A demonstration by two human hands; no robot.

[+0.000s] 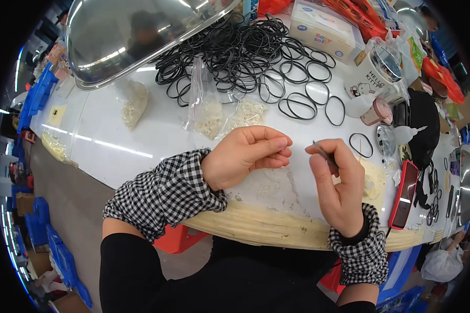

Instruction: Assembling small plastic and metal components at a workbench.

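My left hand (248, 154) is raised over the near part of the white table, thumb and fingertips pinched together. Whatever lies between those fingertips, if anything, is too small to make out. Facing it across a small gap, my right hand (344, 180) grips a slim grey metal tool (324, 152) that looks like tweezers, its thin tip pointing up and left. Just beyond my left hand lie a clear zip bag (206, 112) and another bag (244, 116), both with small pale pieces inside. A loose black ring (361, 145) rests beyond my right hand.
A heap of black rings (230, 52) covers the table's far middle, beside a large shiny metal lid (136, 39). Another bag of pale pieces (134, 107) lies leftward. At right are a tissue pack (324, 31), a white canister (371, 78), squeeze bottles and a red-cased phone (403, 195).
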